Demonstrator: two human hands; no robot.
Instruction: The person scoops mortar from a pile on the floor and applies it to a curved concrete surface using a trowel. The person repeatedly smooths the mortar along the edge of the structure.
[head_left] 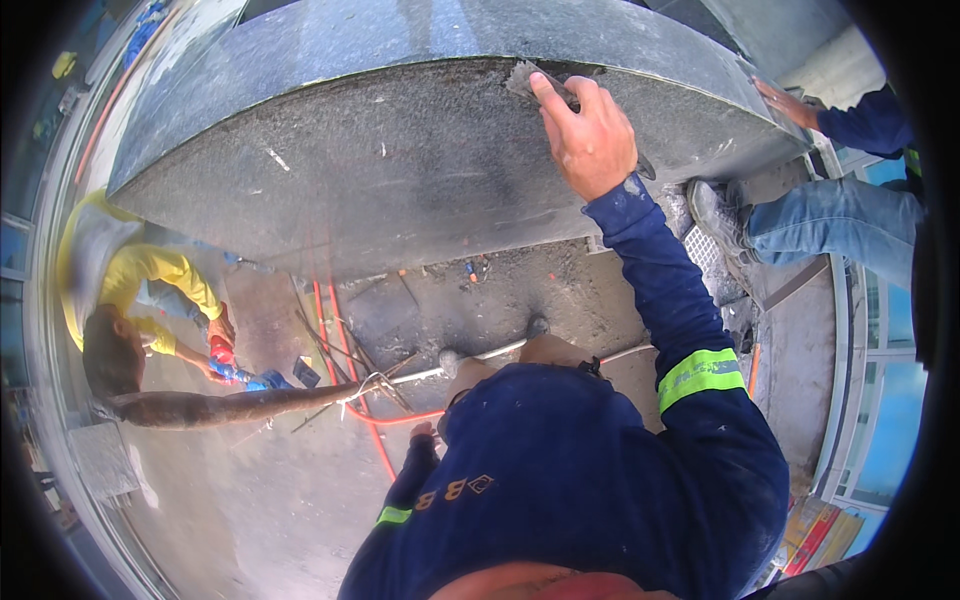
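Observation:
My right hand (592, 140) is raised to the upper edge of a curved grey stone wall (400, 170). Its fingers are wrapped round a scraper (521, 80), whose greyish, smeared blade lies at the dark joint under the stone top (330, 50). The dark end of the handle sticks out below the palm. Down beside my body, at the left, hangs my left hand (425, 432). Only a small part of it shows past the sleeve, close to an orange hose (410, 417), and its fingers cannot be made out well.
On the left a person in yellow (160, 275) crouches with a red and blue power tool (228, 365). Another person's hand (785, 102) rests on the stone at the right, with a shoe (715, 215) nearby. Wooden sticks (345, 365) and a white pipe (415, 375) cross the floor.

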